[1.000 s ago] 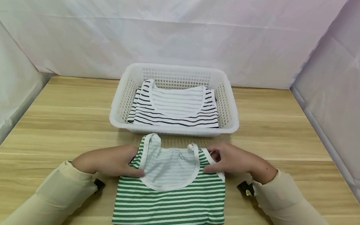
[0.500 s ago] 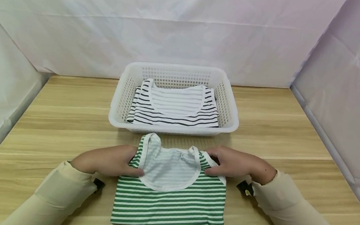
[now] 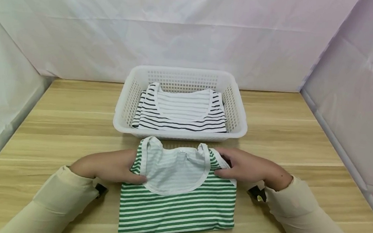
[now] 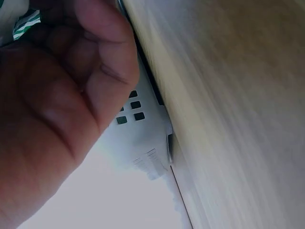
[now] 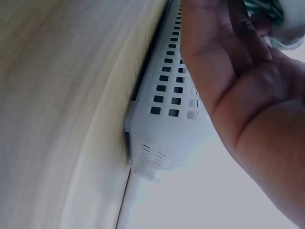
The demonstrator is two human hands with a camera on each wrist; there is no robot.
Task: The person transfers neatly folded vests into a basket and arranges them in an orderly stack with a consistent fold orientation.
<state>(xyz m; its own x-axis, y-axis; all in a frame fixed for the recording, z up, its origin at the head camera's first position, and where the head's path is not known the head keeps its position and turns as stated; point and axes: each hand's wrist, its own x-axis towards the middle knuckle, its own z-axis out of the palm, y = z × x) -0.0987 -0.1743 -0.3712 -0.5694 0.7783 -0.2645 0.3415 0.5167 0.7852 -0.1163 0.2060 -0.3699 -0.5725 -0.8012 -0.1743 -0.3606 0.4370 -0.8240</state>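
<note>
A green-and-white striped tank top (image 3: 178,212) lies folded on the table before me, white-trimmed neckline towards the basket. My left hand (image 3: 112,167) grips its left shoulder, thumb over the front by the neckline and fingers behind the cloth. On the other side my right hand (image 3: 248,166) pinches the right shoulder at the armhole trim, thumb on top. Both wrist views show curled fingers, with a bit of green stripe beyond the left hand (image 4: 57,105) and the right hand (image 5: 238,71). A small label shows inside the back neckline.
Just beyond the tank top stands a white perforated plastic basket (image 3: 179,134). Folded tops with dark stripes (image 3: 185,125) lie inside it. White sheeting (image 3: 179,42) walls the wooden table (image 3: 281,132) at the back and both sides.
Both hands have drawn the shoulders slightly apart, the left hand leftward and the right hand rightward. The neckline is wider and the back neck label has come into view.
</note>
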